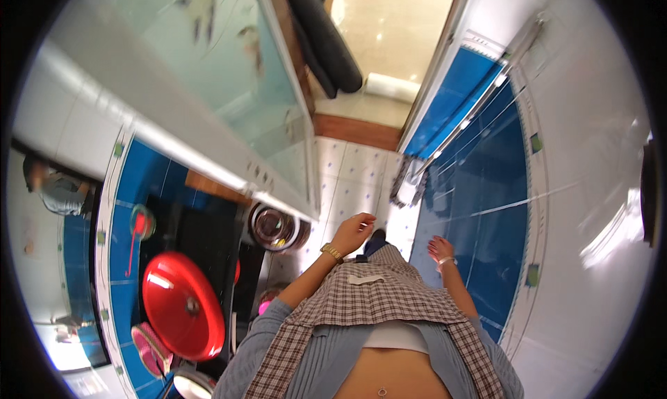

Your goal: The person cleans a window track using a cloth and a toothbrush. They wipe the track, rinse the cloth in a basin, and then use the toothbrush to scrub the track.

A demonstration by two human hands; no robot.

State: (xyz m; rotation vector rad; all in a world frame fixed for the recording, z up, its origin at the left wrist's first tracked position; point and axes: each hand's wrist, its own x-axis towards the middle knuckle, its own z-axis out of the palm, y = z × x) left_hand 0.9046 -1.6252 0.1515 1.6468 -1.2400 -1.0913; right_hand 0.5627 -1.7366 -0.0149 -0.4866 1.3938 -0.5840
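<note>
My left hand (353, 235), with a gold-coloured watch at its wrist, hovers over the white floor in front of my checked apron (385, 295). Its fingers are loosely bent and nothing shows in them. My right hand (441, 248), wearing a pale bracelet, hangs empty by the blue tiled wall (482, 190), fingers a little apart. Whether it touches the tiles is unclear. Ahead of both hands, a flat mop (409, 183) with a grey fringed pad stands against that wall, its long handle slanting up to the right. A round bin (273, 226) sits on the floor left of my left hand.
At left, a red basin (182, 305) rests on a black counter (203, 232). Beside it are a pink-backed brush or rack (151, 349) and a mirror (57, 242). A frosted glass door (234, 86) stands ajar. Past the wooden threshold (359, 132) lies a white roll (392, 88).
</note>
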